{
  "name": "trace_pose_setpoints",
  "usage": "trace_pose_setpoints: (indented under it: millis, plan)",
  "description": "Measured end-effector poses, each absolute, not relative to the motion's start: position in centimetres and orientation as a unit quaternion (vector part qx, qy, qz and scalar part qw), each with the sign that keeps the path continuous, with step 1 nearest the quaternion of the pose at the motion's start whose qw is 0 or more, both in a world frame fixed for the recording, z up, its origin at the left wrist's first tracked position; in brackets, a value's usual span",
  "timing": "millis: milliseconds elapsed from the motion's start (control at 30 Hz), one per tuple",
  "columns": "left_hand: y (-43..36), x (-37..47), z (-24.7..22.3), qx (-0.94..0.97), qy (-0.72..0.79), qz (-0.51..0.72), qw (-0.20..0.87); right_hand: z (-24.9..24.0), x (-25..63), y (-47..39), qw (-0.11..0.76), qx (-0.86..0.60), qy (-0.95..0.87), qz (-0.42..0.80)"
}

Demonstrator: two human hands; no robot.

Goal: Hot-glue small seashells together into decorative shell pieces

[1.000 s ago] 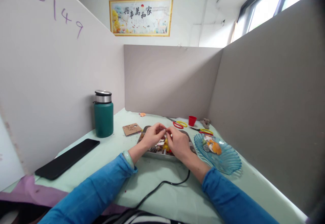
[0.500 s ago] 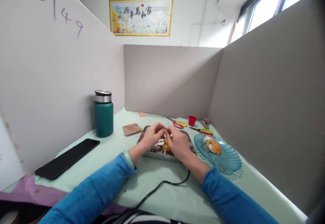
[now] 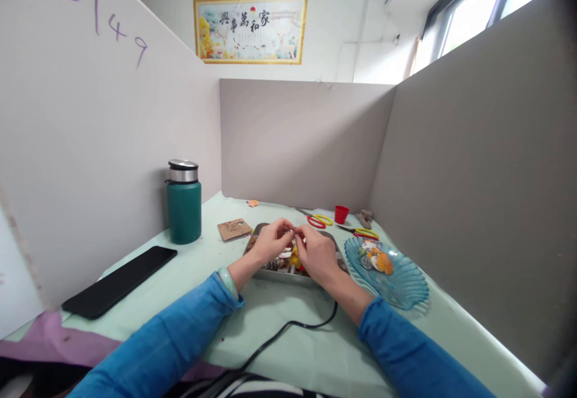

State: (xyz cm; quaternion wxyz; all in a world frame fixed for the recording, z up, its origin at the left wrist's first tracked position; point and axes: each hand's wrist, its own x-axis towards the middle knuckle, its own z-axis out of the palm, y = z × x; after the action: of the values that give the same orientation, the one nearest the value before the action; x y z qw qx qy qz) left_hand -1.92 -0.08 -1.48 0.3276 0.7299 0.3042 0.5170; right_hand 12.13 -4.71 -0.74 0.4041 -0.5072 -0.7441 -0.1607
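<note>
Pale green tabletop (image 3: pixel 270 305), hands (image 3: pixel 271 240) (image 3: pixel 319 254) close together, above metal tray (image 3: pixel 283 276)

The left hand (image 3: pixel 271 238) and right hand (image 3: pixel 318 254) have shifted their fingers (image 3: pixel 303 235) slightly where they meet

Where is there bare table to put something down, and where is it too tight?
Widest free patch: left, between the black slab, the bottle, the card and the left sleeve. Another lies before the tray, between the cable and the right sleeve. It is crowded behind and right of the tray: two pairs of scissors, red cup and plate.
</note>
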Motion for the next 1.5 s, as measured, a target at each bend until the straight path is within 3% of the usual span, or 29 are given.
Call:
trace_pose_setpoints:
  millis: [1267,1500]
  plan:
    - [0.02,-2.0,-1.39,0.734,0.294,0.515,0.332,-0.77,12.08,-4.71,0.412,-0.499,-0.744,-0.168]
    - [-0.08,-2.03,-1.49,0.743,0.318,0.518,0.281,-0.62,12.18,-4.68,0.405,-0.506,-0.743,-0.168]
